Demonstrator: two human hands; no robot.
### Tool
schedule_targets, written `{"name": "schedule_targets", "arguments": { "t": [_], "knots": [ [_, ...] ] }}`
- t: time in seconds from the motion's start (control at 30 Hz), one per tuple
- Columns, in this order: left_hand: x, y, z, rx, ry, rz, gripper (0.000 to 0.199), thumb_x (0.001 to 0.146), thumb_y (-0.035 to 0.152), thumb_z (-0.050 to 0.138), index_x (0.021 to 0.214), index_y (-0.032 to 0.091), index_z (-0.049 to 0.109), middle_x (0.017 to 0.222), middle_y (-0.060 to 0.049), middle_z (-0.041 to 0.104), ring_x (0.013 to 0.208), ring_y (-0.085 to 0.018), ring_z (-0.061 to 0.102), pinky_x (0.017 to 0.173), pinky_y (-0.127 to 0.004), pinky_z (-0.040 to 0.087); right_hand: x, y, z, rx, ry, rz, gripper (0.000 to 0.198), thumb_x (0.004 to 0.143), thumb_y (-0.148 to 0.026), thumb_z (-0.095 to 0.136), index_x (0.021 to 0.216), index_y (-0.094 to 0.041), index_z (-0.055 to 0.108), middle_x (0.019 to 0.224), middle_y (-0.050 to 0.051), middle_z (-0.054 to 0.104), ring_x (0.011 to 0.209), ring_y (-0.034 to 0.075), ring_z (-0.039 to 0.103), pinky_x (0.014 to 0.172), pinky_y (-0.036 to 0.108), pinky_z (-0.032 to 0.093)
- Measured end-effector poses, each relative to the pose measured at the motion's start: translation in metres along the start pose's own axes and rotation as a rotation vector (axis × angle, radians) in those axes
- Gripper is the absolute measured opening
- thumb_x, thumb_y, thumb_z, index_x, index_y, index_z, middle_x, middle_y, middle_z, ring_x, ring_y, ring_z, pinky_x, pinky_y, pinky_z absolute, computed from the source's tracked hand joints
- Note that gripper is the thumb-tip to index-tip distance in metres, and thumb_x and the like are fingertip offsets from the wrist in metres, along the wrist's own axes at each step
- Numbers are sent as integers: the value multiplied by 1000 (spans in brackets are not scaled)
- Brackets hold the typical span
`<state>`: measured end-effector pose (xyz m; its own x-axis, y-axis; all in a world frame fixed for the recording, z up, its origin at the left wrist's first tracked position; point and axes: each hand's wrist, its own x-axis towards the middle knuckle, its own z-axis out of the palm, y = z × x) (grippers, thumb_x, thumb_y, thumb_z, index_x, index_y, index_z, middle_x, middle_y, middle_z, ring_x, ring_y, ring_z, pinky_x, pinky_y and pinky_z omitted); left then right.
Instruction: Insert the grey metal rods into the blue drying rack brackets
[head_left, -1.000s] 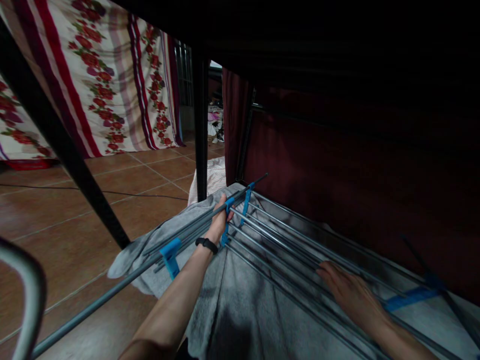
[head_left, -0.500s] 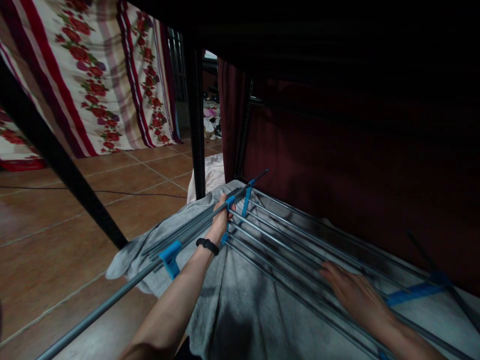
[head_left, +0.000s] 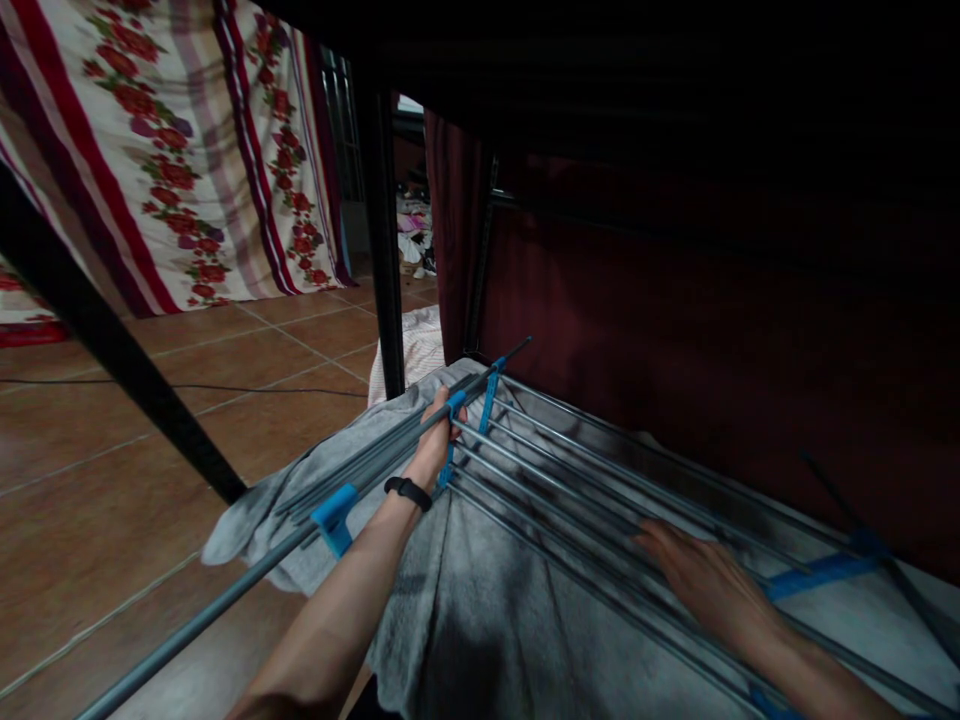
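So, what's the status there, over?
Left fingers gripping metal rack. Right fingers over it, grip unclear. Rack spread over grey blanket. Nearest black post left, possibly in the way.

I am getting a dim picture, light reaching the floral curtain (head_left: pixel 232 150) and leaving a sheen on the floor (head_left: pixel 202 665) off the grey cloth's (head_left: pixel 420 600) left edge. Metal bars (head_left: pixel 517 460) are glinting, shadow is darkening the cloth's near edge, and above its far edge detail is drowning in near-black. The wide lens is stretching shapes sideways.
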<state>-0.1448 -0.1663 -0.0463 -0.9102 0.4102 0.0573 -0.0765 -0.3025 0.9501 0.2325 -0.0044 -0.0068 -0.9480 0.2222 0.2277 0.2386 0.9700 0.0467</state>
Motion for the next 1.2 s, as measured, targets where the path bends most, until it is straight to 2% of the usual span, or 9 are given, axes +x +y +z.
{"name": "schedule_targets", "arguments": {
  "t": [0.1, 0.3, 0.6, 0.83, 0.97, 1.2],
  "knots": [
    [0, 0, -1, -4, -22, 22, 60, 88, 73, 46, 54, 23, 45, 40, 4, 36, 37, -9, 32, 36, -22, 27, 1, -1, -2, 1, -1, 20, 37, 98, -16, 35, 106, -25, 69, 105, 6, 77, 80, 19, 75, 66, 29, 58],
    [-2, 2, -1, 71, -28, 53, 63, 88, 75, 43, 58, 22, 56, 40, 3, 38, 38, -9, 33, 36, -22, 26, 2, -3, -4, 25, -12, 33, 35, 99, -18, 35, 104, -25, 69, 103, 5, 77, 77, 20, 75, 63, 29, 56],
    [-3, 2, 1, 34, -39, 55, 58, 88, 72, 46, 58, 23, 51, 40, 4, 37, 37, -10, 33, 36, -23, 28, 0, 0, -1, 81, 38, 41, 33, 99, -21, 36, 107, -26, 67, 102, 4, 78, 82, 20, 76, 70, 31, 60],
    [-3, 2, 2, 32, 1, 29, 54, 88, 69, 48, 60, 24, 49, 41, 5, 40, 35, -10, 35, 36, -24, 28, -1, 1, 2, 104, 26, 57, 29, 101, -28, 37, 109, -26, 65, 103, 4, 78, 84, 22, 76, 73, 33, 60],
    [-3, 4, 2, 38, -8, 25, 53, 87, 69, 50, 59, 24, 47, 40, 5, 39, 34, -10, 35, 36, -24, 27, 4, -1, -3, 188, 45, 68, 30, 102, -30, 36, 107, -27, 65, 96, 4, 77, 83, 20, 76, 73, 31, 59],
    [-4, 6, 2, 27, -15, 12, 54, 86, 71, 49, 61, 24, 47, 40, 5, 38, 35, -10, 34, 37, -24, 28, 10, -1, -11, 298, -43, 56, 30, 104, -34, 35, 93, -28, 62, 79, 0, 72, 71, 16, 72, 64, 26, 53]
  ]
}}
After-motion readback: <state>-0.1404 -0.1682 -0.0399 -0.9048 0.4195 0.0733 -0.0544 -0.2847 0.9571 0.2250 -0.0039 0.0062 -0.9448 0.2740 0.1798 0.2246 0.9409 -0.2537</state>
